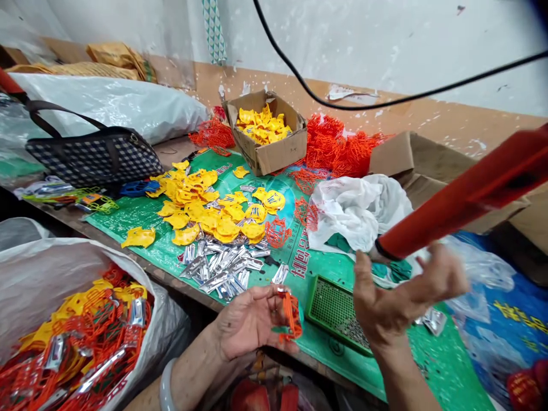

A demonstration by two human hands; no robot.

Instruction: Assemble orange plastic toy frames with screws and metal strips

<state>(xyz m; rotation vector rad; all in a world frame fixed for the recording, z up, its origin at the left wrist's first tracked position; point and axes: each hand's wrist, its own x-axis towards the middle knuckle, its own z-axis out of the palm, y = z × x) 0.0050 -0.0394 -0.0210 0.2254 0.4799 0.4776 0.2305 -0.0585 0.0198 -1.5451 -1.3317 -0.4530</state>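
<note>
My left hand (252,322) is closed around an orange plastic lattice piece (292,317), holding it over the table's front edge. A small shiny bit shows at the top of that piece. To the right, my right hand (398,302) has its thumb and fingers apart, and some fingers are smeared by motion. Just above it slants a red-orange, tube-shaped tool (454,200) with a dark collar at its lower end. Between the hands sits a green tray (314,305) of small screw-like bits. Silver metal clips (226,265) lie in a heap beyond my left hand.
Yellow plastic pieces (197,200) are piled on the green sheet. Behind them stands a cardboard box (278,157) of similar pieces. Orange lattices (334,148) lie near a white bag (359,205). A large sack (165,302) stands lower left; a black cable (295,74) hangs above.
</note>
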